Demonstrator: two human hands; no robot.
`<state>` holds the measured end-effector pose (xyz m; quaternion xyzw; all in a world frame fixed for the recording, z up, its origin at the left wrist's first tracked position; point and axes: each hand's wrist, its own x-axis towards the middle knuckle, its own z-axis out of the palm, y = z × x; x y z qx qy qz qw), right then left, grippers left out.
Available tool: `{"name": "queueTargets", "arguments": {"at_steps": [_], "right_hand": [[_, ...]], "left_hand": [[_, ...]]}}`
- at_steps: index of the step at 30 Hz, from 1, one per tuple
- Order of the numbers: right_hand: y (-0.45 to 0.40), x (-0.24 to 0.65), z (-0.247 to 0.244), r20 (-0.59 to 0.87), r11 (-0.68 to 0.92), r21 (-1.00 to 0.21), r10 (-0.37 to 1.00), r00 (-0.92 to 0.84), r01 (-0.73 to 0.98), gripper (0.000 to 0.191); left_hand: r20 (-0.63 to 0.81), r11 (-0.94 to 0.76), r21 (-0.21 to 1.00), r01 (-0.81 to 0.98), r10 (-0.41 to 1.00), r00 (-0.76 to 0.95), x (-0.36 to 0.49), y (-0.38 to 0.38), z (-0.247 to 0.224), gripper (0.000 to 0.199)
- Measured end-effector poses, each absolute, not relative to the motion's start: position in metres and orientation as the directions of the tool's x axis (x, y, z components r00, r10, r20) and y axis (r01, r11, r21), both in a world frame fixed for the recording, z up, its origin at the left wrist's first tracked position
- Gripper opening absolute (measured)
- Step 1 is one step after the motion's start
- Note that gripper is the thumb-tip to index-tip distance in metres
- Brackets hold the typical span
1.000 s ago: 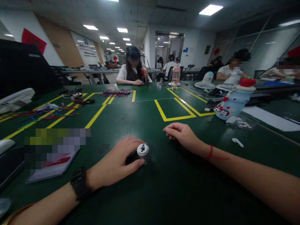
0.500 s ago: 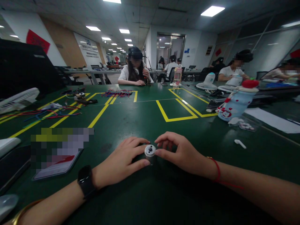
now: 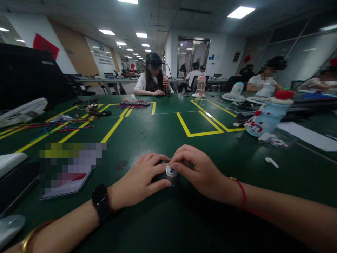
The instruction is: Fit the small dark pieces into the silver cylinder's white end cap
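A small silver cylindrical motor (image 3: 172,177) stands upright on the green table, its pale round top facing up. Thumb and forefinger of my left hand (image 3: 143,178) are closed about its left side, the other fingers resting on the table. From above, my right hand (image 3: 193,167) pinches at the middle of the motor's top. Its fingertips hide the shaft there, and I cannot make out whether a separate small piece is between them.
A blue bottle (image 3: 268,116) with a red top and a white earbud (image 3: 271,162) are on the right. At left lie a flat card sleeve (image 3: 71,182), loose wires (image 3: 63,124) and a white fan (image 3: 23,110). Across the table sits a person (image 3: 151,82).
My right hand has moved left and closed its fingertips over the top of the motor, covering its shaft. The left hand keeps its place around the motor. The view has shifted slightly.
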<state>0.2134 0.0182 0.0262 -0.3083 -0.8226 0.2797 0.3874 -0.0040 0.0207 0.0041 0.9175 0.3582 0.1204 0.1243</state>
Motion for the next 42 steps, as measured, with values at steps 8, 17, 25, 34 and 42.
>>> {"name": "queueTargets", "arguments": {"at_steps": [8,17,25,34,42], "right_hand": [[0.015,0.212,0.029,0.464,0.667,-0.678,0.715,-0.523,0.309,0.008],[0.027,0.233,0.019,0.316,0.596,-0.669,0.769,-0.556,0.445,0.011],[0.032,0.244,0.005,0.243,0.682,-0.489,0.705,-0.666,0.543,0.013],[0.03,0.248,0.005,0.251,0.708,-0.424,0.69,-0.679,0.564,0.013],[0.031,0.251,0.006,0.266,0.726,-0.43,0.67,-0.693,0.537,0.015]], "left_hand": [[0.134,-0.708,0.32,0.63,0.692,0.71,-0.003,0.019,0.007,0.034],[0.192,-0.711,0.386,0.587,0.685,0.703,-0.005,0.019,0.01,0.028],[0.238,-0.68,0.452,0.578,0.716,0.656,-0.008,0.018,0.008,0.039],[0.239,-0.688,0.439,0.578,0.709,0.663,-0.003,0.019,0.008,0.039],[0.228,-0.68,0.441,0.585,0.716,0.66,-0.002,0.019,0.008,0.039]]}}
